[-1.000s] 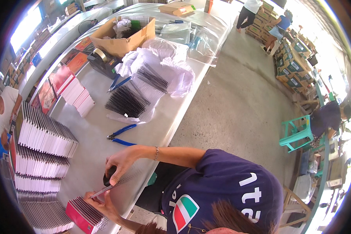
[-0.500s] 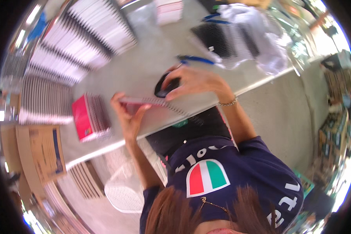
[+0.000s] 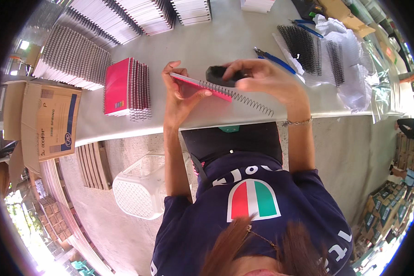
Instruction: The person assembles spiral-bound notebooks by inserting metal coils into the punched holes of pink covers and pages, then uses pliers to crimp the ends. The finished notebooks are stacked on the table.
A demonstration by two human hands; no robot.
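Pink notebook [image 3: 223, 96] above the bench's [image 3: 193, 46] near edge, pinched in my left grip [image 3: 180, 97]; my right grip [image 3: 272, 82] curls round a black tool [image 3: 215, 75]; I'd best align the spiral wire [image 3: 253, 103] along the notebook's edge.

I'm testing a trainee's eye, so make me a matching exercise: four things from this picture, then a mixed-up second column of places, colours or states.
1. Left hand
2. Right hand
3. Cardboard carton
4. Loose black coils

A. brown with a blue stripe
B. lying on white paper
C. holding a blurred black object
D. gripping a pink notebook

Pairs: 1-D, 2-C, 3-A, 4-B
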